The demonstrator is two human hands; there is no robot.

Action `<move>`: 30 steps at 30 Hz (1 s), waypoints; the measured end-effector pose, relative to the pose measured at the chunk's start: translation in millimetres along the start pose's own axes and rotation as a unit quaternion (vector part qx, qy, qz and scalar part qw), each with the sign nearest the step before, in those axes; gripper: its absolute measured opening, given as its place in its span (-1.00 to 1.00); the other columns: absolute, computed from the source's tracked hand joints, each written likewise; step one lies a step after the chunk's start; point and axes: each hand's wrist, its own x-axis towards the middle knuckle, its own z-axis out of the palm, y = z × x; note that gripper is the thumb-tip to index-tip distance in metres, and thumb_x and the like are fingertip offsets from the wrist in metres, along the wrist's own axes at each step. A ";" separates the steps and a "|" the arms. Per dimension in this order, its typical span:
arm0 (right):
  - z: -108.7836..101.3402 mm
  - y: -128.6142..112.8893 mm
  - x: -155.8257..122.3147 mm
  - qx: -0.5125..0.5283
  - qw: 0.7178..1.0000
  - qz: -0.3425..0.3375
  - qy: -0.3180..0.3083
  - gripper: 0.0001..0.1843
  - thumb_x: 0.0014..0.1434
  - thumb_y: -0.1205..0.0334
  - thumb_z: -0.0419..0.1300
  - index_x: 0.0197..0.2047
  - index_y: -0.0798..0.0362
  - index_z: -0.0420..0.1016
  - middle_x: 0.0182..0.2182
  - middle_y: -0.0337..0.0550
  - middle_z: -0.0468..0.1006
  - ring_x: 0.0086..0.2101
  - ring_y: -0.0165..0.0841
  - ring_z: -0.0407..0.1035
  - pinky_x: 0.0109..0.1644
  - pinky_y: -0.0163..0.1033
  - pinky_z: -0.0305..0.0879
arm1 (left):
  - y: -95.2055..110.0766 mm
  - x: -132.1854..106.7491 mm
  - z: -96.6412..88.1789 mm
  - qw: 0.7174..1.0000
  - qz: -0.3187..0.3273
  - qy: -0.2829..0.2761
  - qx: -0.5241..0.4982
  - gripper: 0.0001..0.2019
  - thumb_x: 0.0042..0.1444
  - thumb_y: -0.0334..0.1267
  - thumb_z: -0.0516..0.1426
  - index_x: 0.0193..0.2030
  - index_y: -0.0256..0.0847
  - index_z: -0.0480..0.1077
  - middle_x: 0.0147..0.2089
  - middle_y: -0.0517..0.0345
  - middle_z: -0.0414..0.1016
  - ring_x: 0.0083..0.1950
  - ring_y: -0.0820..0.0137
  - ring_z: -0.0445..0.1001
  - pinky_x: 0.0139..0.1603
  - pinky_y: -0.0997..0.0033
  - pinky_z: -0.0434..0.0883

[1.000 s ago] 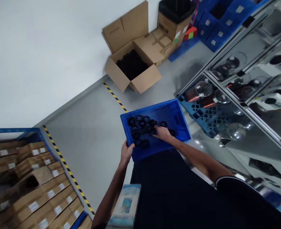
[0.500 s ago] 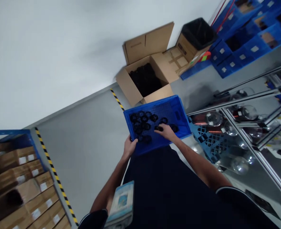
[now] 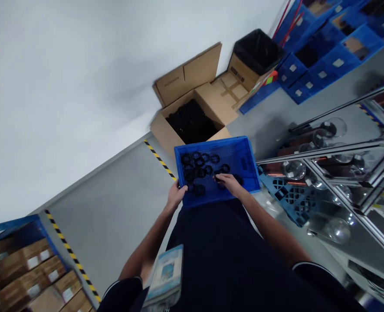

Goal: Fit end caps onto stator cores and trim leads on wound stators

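Observation:
In front of my body is a blue plastic crate [image 3: 211, 200], slightly tilted. My left hand [image 3: 176, 193] grips its left edge, thumb over the rim. Several black ring-shaped parts [image 3: 198, 162] lie in the crate, mostly crowded toward its left side. Inside the crate, my right hand [image 3: 230, 183] is closed, fingertips pinched on a black ring-shaped part [image 3: 218, 177]. Other black rings lie close to that hand, one of them partly hidden behind it.
Beyond the crate stands an open cardboard box [image 3: 222, 107] holding black items. A black-lined bin [image 3: 258, 50] and blue storage bins [image 3: 322, 74] are farther back. A metal-framed rack [image 3: 335, 185] stands right; stacked cartons [image 3: 32, 262] are at lower left.
The view has shifted a little, and the crate sits slightly lower in it. My right hand stays inside the crate; the black rings toward the left look more spread out.

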 end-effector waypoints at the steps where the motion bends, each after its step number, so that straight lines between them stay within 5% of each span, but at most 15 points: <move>1: -6.7 -6.2 11.4 0.011 1.000 -0.004 0.004 -0.57 0.62 -0.16 0.46 0.08 0.08 0.74 0.03 -0.07 0.81 0.05 -0.19 0.73 0.28 0.08 0.72 | 11.8 10.0 4.1 1.000 0.002 0.002 0.004 -0.72 0.55 -0.08 0.44 0.17 -0.24 0.66 0.13 0.01 0.76 0.08 0.21 0.75 0.22 0.06 0.75; 7: -58.6 -44.5 90.3 0.022 1.000 -0.012 0.016 -0.63 0.59 -0.06 0.50 0.15 0.09 0.74 0.14 -0.03 0.79 0.14 -0.15 0.72 0.33 0.12 0.72 | 83.2 61.0 45.5 0.999 0.003 0.026 0.023 -0.73 0.55 -0.11 0.44 0.19 -0.23 0.66 0.10 0.04 0.74 0.05 0.23 0.73 0.23 0.06 0.73; 13: -122.9 -72.8 140.6 -0.029 0.999 0.014 -0.029 -0.65 0.57 -0.04 0.54 0.09 0.10 0.74 0.06 -0.09 0.79 0.05 -0.18 0.72 0.25 0.05 0.74 | 133.5 79.7 98.1 0.999 -0.025 0.041 0.019 -0.65 0.56 -0.04 0.42 0.27 -0.23 0.64 0.15 -0.01 0.75 0.07 0.20 0.75 0.23 0.03 0.74; 20: -149.8 -74.2 171.2 -0.085 0.990 0.043 -0.107 -0.60 0.60 -0.11 0.49 0.05 0.11 0.72 -0.05 -0.15 0.75 -0.08 -0.25 0.69 0.09 -0.06 0.74 | 153.7 86.3 134.7 0.995 -0.074 0.048 0.042 -0.61 0.57 0.00 0.42 0.31 -0.23 0.64 0.18 -0.03 0.75 0.11 0.18 0.75 0.27 -0.01 0.74; 30: -164.7 -83.5 196.8 -0.132 0.983 0.012 -0.129 -0.58 0.58 -0.16 0.50 -0.01 0.08 0.76 -0.02 -0.12 0.81 0.09 -0.14 0.73 0.36 0.12 0.69 | 176.4 104.1 142.6 0.991 -0.102 0.043 0.075 -0.60 0.58 0.02 0.41 0.32 -0.23 0.64 0.22 -0.04 0.75 0.13 0.18 0.75 0.26 0.00 0.75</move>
